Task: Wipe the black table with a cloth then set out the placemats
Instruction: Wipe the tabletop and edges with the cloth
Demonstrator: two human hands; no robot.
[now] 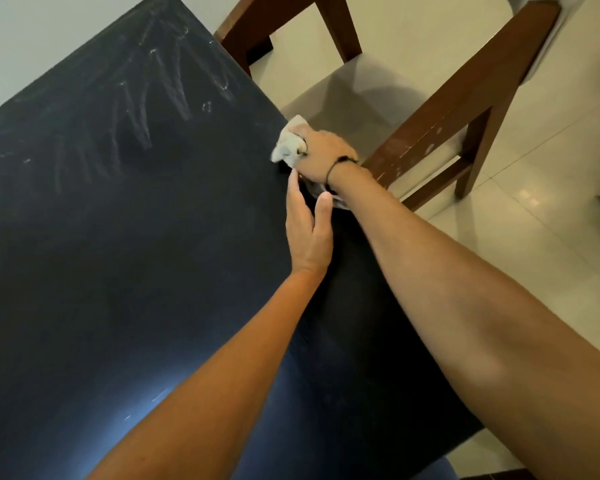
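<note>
The black table (118, 237) fills the left and middle of the view, with pale wipe streaks across its far part. At its right edge my right hand (321, 154) grips a bunched white cloth (288, 142) against the tabletop. My left hand (307, 230) lies flat on the table just behind it, fingers straight and thumb near the right wrist. A scrap of cloth shows under the right wrist. No placemats are in view.
A brown wooden chair (465, 98) with a pale seat stands right beside the table's right edge, close to my right hand. A second wooden chair's legs (257, 29) show at the top. Cream floor tiles (551, 237) lie to the right.
</note>
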